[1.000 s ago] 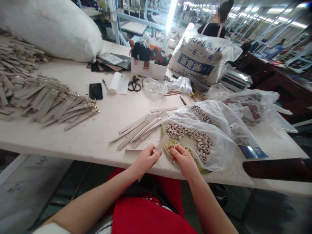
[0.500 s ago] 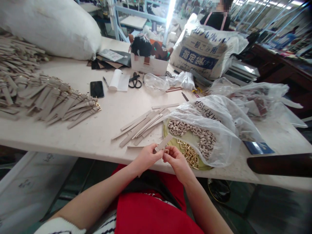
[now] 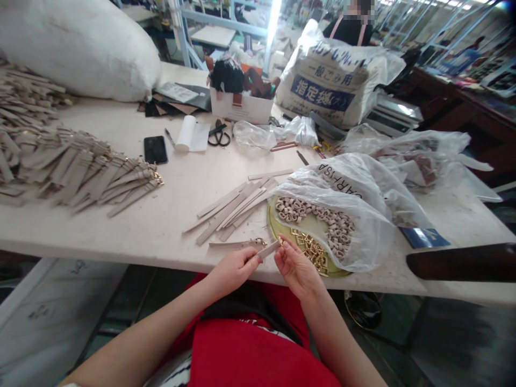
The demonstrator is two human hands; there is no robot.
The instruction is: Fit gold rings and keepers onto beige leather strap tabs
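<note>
My left hand [image 3: 237, 267] is closed on a flat grey-beige strap [image 3: 269, 249] near the table's front edge. The fingers of my right hand [image 3: 297, 264] pinch a small gold buckle [image 3: 281, 241] at the strap's far end; how far the strap passes through it I cannot tell. Just behind my left hand lies another strap with a gold fitting [image 3: 236, 244]. Beyond it is a loose fan of bare straps [image 3: 237, 207]. To the right, a yellow-green tray [image 3: 272, 220] bears gold buckles [image 3: 312, 250] and beige loops [image 3: 341, 234], partly under clear plastic.
A heap of buckled straps [image 3: 92, 166] covers the left side. Behind are a phone [image 3: 155, 149], a paper roll [image 3: 186, 134], black scissors [image 3: 219, 134] and a white box [image 3: 242, 109]. Stuffed bags [image 3: 322, 80] stand at the back. A dark brown bar [image 3: 463, 267] juts in from the right.
My left hand has drawn back left and down along the strap, whose end now meets the buckle in my right hand. The buckled strap behind shows more fully. The view has shifted slightly.
</note>
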